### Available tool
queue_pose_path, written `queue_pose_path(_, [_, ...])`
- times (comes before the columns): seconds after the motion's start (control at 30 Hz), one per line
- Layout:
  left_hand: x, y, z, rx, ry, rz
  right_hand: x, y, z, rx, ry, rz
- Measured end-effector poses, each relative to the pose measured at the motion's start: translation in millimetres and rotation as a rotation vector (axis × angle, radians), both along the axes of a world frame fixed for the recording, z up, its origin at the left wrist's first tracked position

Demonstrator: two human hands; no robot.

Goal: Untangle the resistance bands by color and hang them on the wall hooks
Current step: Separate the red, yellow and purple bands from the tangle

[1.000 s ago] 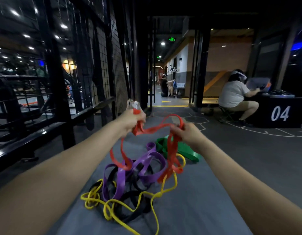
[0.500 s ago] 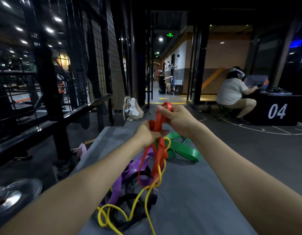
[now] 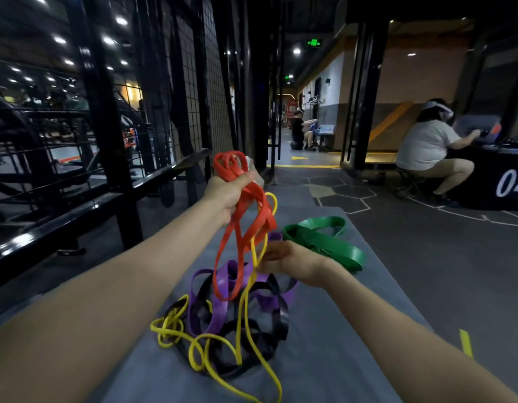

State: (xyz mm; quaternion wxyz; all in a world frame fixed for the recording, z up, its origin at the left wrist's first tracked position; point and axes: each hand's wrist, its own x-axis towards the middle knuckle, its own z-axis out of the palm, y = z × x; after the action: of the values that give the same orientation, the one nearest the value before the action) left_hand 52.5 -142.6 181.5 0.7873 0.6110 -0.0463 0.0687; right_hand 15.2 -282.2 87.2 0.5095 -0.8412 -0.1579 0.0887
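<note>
The orange band, light and floppy, is gripped bunched in the left hand; at five o'clock, the yellow band is pinched by the right hand.

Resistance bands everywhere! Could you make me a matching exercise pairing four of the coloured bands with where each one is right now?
Things:
1. orange rubber resistance band
2. green rubber resistance band
3. thin yellow rubber resistance band
4. purple rubber resistance band

Places:
A. lying alone on the grey mat, apart from the pile
B. bunched in the raised left hand
C. in the pile, tangled with the black bands
D. pinched by the right hand's fingers

Pairs: 1-B, 2-A, 3-D, 4-C
</note>
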Motion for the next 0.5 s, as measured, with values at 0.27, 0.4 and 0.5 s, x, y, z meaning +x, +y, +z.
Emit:
queue_pose_path(0.27, [19,34,-18,0.143,-0.099,0.237,-10,-5,14,0.162,0.075,0.093])
queue_pose_path(0.4, [32,49,-31,0.284,-0.095,0.354,-11,-28,23,0.229,0.001,0.017])
queue_pose_path(0.5, [36,50,-37,0.312,-0.021,0.395,-7,-36,27,0.204,-0.069,-0.05])
